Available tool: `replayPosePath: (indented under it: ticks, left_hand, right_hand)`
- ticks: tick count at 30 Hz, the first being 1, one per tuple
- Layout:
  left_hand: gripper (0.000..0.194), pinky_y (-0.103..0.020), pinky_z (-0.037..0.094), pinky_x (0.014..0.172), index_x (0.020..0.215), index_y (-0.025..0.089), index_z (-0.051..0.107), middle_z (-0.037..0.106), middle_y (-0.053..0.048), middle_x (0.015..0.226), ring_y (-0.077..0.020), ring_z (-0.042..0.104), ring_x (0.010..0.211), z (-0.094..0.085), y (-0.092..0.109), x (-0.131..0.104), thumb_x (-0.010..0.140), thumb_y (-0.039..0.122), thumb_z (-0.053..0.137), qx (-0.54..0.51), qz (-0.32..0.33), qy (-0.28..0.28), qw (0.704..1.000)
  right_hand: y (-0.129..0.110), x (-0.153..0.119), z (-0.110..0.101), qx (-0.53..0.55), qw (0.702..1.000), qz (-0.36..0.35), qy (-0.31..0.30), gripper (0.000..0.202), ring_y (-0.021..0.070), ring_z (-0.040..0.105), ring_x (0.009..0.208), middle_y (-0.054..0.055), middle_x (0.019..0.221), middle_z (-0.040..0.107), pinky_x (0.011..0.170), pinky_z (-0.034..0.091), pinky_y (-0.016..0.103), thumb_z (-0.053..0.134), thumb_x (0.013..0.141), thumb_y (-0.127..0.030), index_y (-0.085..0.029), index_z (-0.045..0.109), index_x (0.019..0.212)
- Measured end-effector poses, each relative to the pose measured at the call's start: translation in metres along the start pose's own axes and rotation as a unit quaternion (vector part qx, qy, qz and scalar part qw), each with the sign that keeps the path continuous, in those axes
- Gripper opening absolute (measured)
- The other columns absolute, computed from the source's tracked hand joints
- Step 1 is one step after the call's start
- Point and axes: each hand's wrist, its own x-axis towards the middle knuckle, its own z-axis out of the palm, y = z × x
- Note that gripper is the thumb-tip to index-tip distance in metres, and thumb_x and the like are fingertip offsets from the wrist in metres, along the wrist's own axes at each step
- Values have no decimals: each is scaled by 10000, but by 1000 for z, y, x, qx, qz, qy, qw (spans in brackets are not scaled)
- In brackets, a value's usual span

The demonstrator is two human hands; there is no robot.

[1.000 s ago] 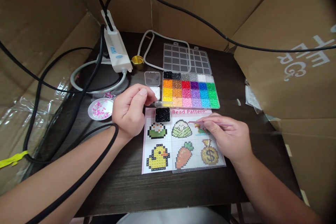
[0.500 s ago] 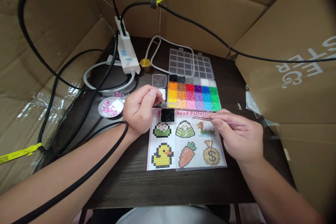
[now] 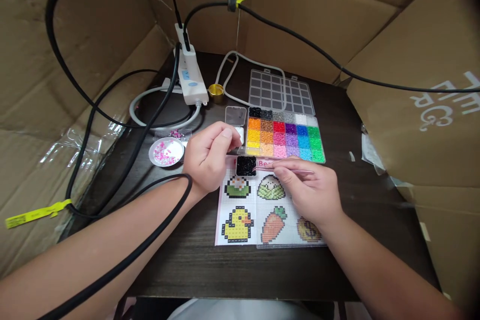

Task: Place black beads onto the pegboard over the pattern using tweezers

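My right hand (image 3: 313, 187) pinches a pair of pink tweezers (image 3: 296, 170); their tips reach the small clear box of black beads (image 3: 246, 165) at the top left of the pattern sheet (image 3: 240, 250). My left hand (image 3: 210, 155) is closed, thumb against curled fingers, just up and left of that box; what it holds, if anything, is hidden. A sorted tray of coloured beads (image 3: 285, 135) lies behind the sheet. Printed on the sheet are a duck (image 3: 238, 225), a carrot (image 3: 273, 225) and other pictures, the right ones partly under my right hand.
At left stands a white dish of pink and white beads (image 3: 166, 152). A power strip (image 3: 193, 80), a gold cup (image 3: 216, 92) and the tray's clear lid (image 3: 281, 92) are at the back. Black cables (image 3: 150, 125) cross my left forearm. Cardboard walls (image 3: 307, 10) surround the table.
My right hand has moved left with the tweezers, from over the dragon picture to the black beads. The whole view has shifted slightly; my left hand keeps its closed pose.
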Motion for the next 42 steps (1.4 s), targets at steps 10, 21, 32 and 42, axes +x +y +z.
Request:
replayPosePath:
  ticks: [10,21,32,42]
  left_hand:
    - [293,-276,444,610,741,173,648,621,-13,692,-135,555,645,1,1,0,934,244,439,-4,-4,-5,1000]
    - [300,-274,440,608,739,175,649,623,-8,695,-130,555,645,1,0,0,940,245,438,-5,-1,-4,1000]
    - [294,-267,463,613,746,171,643,628,-10,705,-128,568,662,2,1,-1,939,237,432,1,-6,-4,1000]
    - [303,-266,458,614,743,159,639,627,-19,701,-130,568,659,2,1,-1,943,251,431,4,-4,-6,1000]
  right_hand:
    - [2,1,4,16,1000,17,3,91,191,743,756,31,835,782,678,624,308,683,810,-216,-227,771,827]
    - [4,0,4,51,998,28,-29,125,208,737,887,57,935,777,817,606,350,664,837,-213,-226,777,888]
    - [8,0,2,23,1000,1,5,93,151,736,762,15,845,779,677,606,238,691,818,-202,-223,772,857]
    - [10,0,2,26,1000,-3,-3,104,143,738,789,3,870,782,719,610,238,694,820,-195,-242,773,869]
